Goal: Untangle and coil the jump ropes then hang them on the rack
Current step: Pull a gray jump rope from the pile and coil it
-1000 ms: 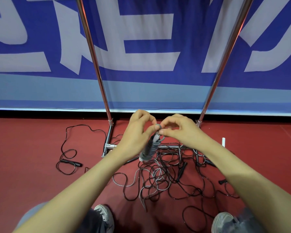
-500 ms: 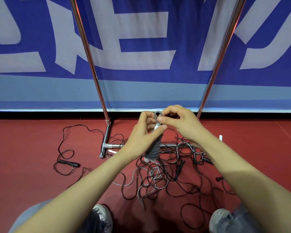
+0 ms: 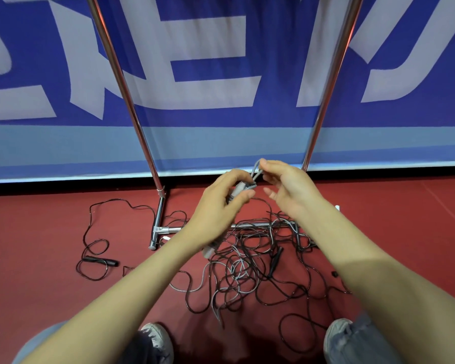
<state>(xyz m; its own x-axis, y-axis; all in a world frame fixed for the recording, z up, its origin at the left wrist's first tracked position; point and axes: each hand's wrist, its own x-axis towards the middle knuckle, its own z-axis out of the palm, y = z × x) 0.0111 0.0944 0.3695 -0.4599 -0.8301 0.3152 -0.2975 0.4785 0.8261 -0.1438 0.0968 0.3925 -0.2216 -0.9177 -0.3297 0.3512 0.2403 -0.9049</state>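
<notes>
Red floor [image 3: 50, 232], rack [image 3: 121, 82] ahead. My left grip [image 3: 218, 206] is curled round the grey handles [image 3: 238, 189]. My right grip [image 3: 286, 187] has just drawn a loop [image 3: 256, 169] up from them, pinched at its fingertips. Coiling has barely begun, and the tangle [image 3: 247, 271] lies below.

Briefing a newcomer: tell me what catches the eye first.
At centre, the left hand grips grey handles while the right hand pinches a grey cord loop above them. Below lies a tangle of black and grey ropes on the red floor, with the chrome rack rising behind.
</notes>
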